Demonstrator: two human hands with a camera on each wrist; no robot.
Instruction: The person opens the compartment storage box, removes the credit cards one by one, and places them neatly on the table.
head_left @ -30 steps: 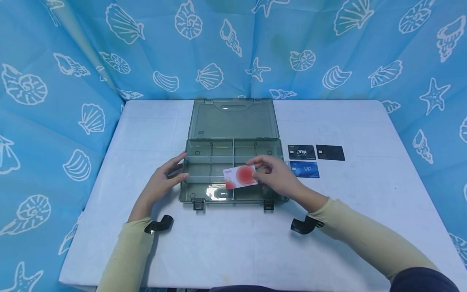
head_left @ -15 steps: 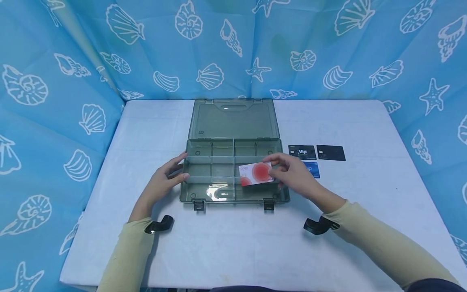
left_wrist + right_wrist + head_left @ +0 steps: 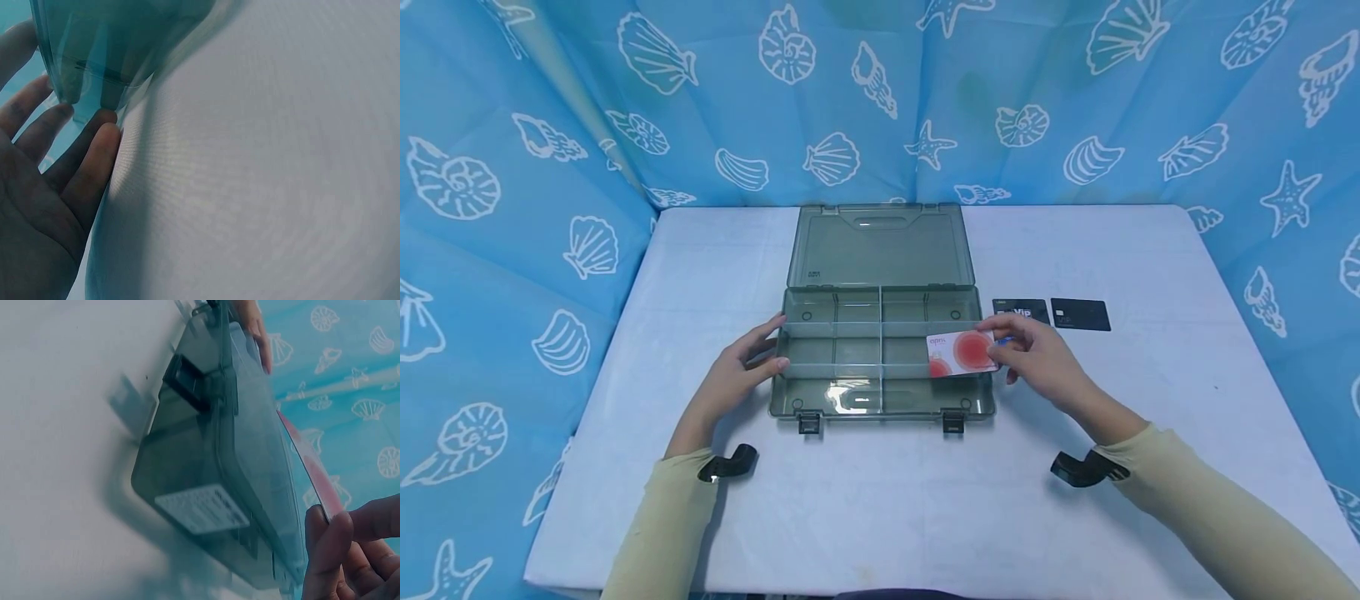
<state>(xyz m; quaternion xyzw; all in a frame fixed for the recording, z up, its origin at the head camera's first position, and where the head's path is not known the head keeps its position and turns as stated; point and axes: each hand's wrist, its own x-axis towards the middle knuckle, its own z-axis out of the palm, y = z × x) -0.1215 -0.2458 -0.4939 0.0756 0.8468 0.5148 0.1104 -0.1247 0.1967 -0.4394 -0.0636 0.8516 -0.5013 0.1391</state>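
Observation:
Between its thumb and fingers, my right hand point(image 3: 1039, 360) pinches the right end of a white card with red circles point(image 3: 957, 353), marked "april". That card hangs over the right part of a green, see-through compartment box point(image 3: 856, 304), whose lid point(image 3: 880, 250) lies back. In the right wrist view the card point(image 3: 310, 465) is seen nearly edge-on above the box rim. My left hand point(image 3: 727, 371) rests its fingertips at the box's left side. Fairly straight fingers point(image 3: 94, 169) show there in the left wrist view. A blue card point(image 3: 1004, 341) is mostly hidden behind my right hand.
Right of the box lie a black card with "Vip" lettering point(image 3: 1011, 307), partly covered by my hand, and a plain black card point(image 3: 1081, 314). Two dark latches hang from the box front, one being the right latch point(image 3: 952, 422). Blue shell-print cloth point(image 3: 880, 108) surrounds the white table point(image 3: 880, 517).
My right hand has moved to the right with the red-and-white card, from the box's middle to its right side, covering more of the blue card. My left hand has stayed at the box's left side.

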